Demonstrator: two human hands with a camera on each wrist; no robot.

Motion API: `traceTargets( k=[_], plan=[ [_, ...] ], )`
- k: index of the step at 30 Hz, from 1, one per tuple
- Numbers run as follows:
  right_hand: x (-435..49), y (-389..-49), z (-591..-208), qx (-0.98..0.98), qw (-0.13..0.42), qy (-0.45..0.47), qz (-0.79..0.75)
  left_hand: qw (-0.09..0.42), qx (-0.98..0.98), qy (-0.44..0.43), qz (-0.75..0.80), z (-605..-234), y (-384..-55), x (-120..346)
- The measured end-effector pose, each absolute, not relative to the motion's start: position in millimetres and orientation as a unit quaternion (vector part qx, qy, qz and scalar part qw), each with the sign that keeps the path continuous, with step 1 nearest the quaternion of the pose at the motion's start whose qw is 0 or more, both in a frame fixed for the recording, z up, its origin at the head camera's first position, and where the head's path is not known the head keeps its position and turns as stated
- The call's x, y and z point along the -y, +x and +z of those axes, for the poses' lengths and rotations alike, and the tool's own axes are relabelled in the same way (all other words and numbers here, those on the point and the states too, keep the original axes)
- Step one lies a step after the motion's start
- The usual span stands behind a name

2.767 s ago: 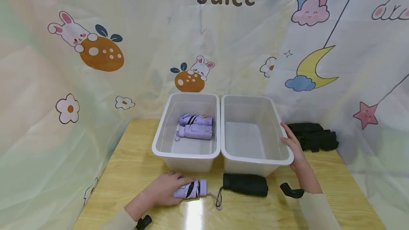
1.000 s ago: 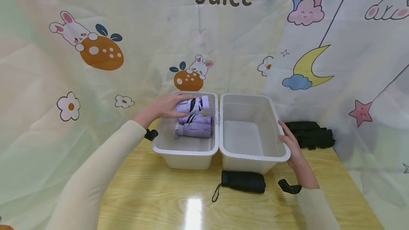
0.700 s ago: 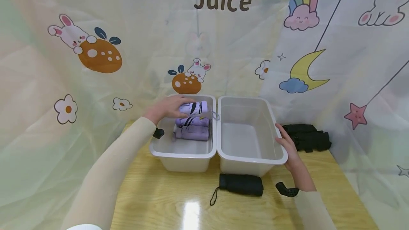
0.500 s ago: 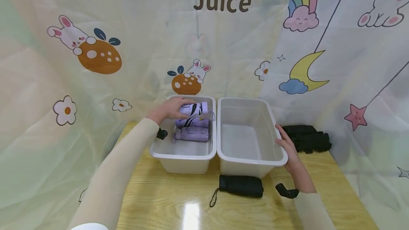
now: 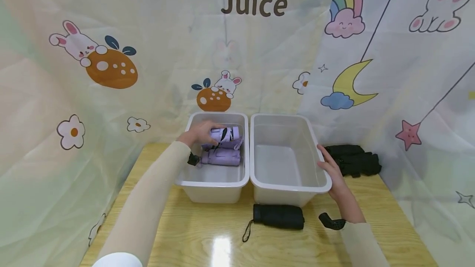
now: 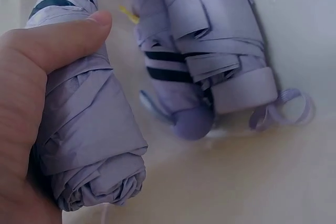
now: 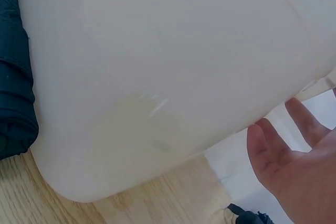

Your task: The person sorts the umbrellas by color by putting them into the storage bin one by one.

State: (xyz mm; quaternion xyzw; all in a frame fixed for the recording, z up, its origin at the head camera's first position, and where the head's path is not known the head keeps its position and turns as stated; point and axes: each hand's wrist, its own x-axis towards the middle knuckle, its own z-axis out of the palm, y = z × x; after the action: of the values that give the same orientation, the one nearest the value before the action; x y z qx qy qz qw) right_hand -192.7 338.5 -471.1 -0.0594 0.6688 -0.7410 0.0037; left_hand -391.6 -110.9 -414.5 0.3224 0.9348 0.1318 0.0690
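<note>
My left hand [image 5: 203,132] reaches into the left white bin [image 5: 213,184] and grips a lavender folding umbrella [image 5: 227,134], its thumb lying across the rolled cloth in the left wrist view. Close below it are two more lavender folding umbrellas, the nearer umbrella [image 5: 222,157] with a wrist loop, the other umbrella [image 6: 163,61] with dark stripes and partly hidden in the head view. My right hand [image 5: 335,176] holds the right-hand rim of the right white bin [image 5: 285,187], digits over the edge; the right wrist view shows fingertips at the wall's edge.
A black folding umbrella [image 5: 279,216] with a cord loop lies on the wooden table [image 5: 185,234] in front of the right bin. More black folded umbrellas [image 5: 354,162] lie right of that bin. A printed cloth [image 5: 163,52] hangs behind and at the sides.
My left hand has picked the lavender umbrella up from the table, carried it into the left bin, and lowered it toward the others. My right hand keeps its place on the rim.
</note>
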Motion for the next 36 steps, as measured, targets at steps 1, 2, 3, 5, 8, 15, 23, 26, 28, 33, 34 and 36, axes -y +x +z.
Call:
traceTargets(
  k=[1,2,3,5,8,15,23,26,28,33,34,36],
  plan=[
    [-338.8,-192.3,-471.8,-0.671,0.003,-0.056,-0.739,0.078,-0.937,0.318,0.126,-417.8,-392.1,109.5],
    [-339.2,-191.9,-472.5,-0.672,0.003,-0.054,-0.738,0.086,-0.938,0.313,0.12,-420.5,-392.3,107.8],
    [-339.5,-191.6,-473.1,-0.673,0.003,-0.052,-0.738,0.092,-0.939,0.31,0.115,-422.3,-392.5,106.0],
    [-340.2,-191.1,-473.8,-0.672,0.004,-0.053,-0.738,0.096,-0.941,0.306,0.11,-424.8,-392.6,103.0],
    [-341.4,-190.7,-473.8,-0.67,0.002,-0.058,-0.741,0.098,-0.94,0.304,0.118,-426.0,-393.0,99.0],
    [-343.2,-190.0,-472.3,-0.667,-0.002,-0.059,-0.743,0.126,-0.936,0.299,0.136,-435.5,-397.0,91.7],
    [-340.9,-190.9,-473.0,-0.671,0.001,-0.046,-0.74,0.141,-0.935,0.281,0.164,-450.3,-396.2,91.7],
    [-341.5,-190.8,-474.1,-0.672,-0.001,-0.053,-0.739,0.14,-0.936,0.279,0.16,-455.6,-396.8,91.0],
    [-341.9,-190.6,-473.6,-0.671,-0.004,-0.057,-0.74,0.14,-0.936,0.279,0.161,-456.6,-396.4,90.3],
    [-340.6,-189.6,-472.2,-0.67,-0.011,-0.054,-0.741,0.142,-0.933,0.283,0.168,-456.4,-394.2,90.1],
    [-339.8,-189.9,-471.9,-0.67,-0.009,-0.055,-0.74,0.145,-0.933,0.284,0.169,-455.8,-393.0,91.1],
    [-337.9,-191.1,-471.5,-0.67,-0.006,-0.057,-0.74,0.147,-0.934,0.279,0.169,-454.1,-390.8,93.0]
  ],
)
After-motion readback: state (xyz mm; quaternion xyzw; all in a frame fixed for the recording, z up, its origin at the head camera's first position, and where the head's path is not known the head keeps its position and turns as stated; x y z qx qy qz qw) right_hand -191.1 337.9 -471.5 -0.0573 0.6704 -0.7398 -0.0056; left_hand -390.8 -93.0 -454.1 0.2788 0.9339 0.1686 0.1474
